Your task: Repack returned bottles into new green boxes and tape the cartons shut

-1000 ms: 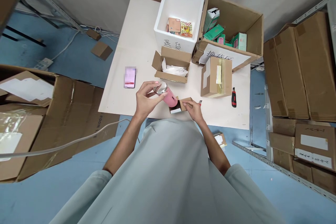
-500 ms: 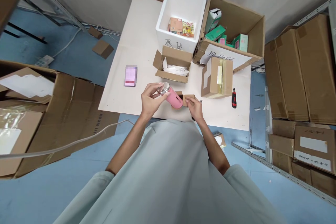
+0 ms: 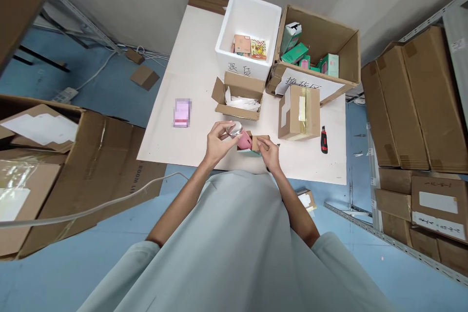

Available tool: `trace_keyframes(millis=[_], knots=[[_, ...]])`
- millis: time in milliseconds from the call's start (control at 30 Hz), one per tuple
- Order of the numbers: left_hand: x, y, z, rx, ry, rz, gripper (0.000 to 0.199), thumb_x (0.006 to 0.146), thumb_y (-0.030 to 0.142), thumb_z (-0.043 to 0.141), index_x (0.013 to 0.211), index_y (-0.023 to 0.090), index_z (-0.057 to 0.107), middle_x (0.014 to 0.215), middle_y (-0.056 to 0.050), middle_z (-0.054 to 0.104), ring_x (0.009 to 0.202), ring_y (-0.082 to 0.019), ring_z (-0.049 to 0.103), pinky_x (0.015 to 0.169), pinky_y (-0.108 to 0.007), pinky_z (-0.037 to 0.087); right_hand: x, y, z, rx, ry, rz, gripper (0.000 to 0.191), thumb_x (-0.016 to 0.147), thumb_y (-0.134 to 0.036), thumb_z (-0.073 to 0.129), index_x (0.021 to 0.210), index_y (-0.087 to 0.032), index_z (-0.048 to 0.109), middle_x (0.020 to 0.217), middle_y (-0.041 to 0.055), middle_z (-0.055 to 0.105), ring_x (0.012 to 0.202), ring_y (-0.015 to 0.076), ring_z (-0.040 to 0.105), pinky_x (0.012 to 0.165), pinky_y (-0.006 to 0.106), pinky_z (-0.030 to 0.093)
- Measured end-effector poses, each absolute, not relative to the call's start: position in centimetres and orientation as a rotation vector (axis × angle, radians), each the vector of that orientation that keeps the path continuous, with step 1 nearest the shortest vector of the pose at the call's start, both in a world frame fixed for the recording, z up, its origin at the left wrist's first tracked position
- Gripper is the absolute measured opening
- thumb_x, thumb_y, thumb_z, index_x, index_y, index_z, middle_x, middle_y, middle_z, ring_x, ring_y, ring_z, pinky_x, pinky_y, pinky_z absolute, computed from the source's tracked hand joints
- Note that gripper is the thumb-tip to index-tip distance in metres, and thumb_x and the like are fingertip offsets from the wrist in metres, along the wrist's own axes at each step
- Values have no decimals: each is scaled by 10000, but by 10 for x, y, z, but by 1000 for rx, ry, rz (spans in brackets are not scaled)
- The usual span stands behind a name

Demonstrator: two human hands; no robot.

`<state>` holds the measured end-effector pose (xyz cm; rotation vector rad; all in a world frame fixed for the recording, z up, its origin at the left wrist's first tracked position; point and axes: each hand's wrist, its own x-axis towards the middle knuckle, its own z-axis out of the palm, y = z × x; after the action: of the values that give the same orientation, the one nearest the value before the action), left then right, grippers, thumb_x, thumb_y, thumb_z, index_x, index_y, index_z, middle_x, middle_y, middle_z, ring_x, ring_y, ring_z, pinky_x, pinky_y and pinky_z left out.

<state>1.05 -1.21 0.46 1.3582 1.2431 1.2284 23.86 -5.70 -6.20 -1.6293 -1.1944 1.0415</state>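
Note:
My left hand (image 3: 218,142) grips a pink cup (image 3: 244,141) by its silver top end. The cup is tilted, its lower end inside the opening of a small box (image 3: 249,153) with a green side, at the table's front edge. With my right hand (image 3: 269,152) I pinch the raised brown flap of that box. Just behind stands an open brown carton (image 3: 239,113) with white packing in it. A taped carton (image 3: 300,113) is to the right of my hands.
A white foam box (image 3: 224,58) and a large carton (image 3: 340,85) holding green boxes stand at the back of the table (image 3: 164,122). A red and black cutter (image 3: 323,140) lies on the right, a pink item (image 3: 182,112) on the left. Stacked cartons (image 3: 409,102) flank the right side.
The pink cup has moved down and right, and its lower end has gone into the small box. My left hand moved with it. My right hand still holds the flap; the view has shifted slightly.

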Motion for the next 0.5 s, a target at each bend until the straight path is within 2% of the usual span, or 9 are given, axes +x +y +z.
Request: trace_keyframes(millis=[167,333,500], knots=[[17,-21,-25,1397,1165,1082,465,793,487,953,1136,234,764,1296,-98,695,1217,-246,768,1051,-431,682,236,-54,-66,-1608,-1122,1071,591,998,-700,739,1333,-231,869,1312,126,874,1349,360,788,1210,583,632],[28,-27,-47,1549,1307,1011,352,898,419,870,1168,224,754,1236,-104,708,1161,-242,760,1063,-432,645,235,-56,-69,-1626,-1098,1094,648,993,-719,726,1365,-204,852,1356,143,860,1354,361,788,1188,589,645],[29,-18,-36,1822,1388,822,309,968,395,857,1230,245,791,1280,-123,774,1256,-323,708,1157,-523,579,240,-56,-69,-1593,-1111,1091,669,1008,-727,691,1403,-206,837,1348,132,862,1311,342,804,1107,555,700]])
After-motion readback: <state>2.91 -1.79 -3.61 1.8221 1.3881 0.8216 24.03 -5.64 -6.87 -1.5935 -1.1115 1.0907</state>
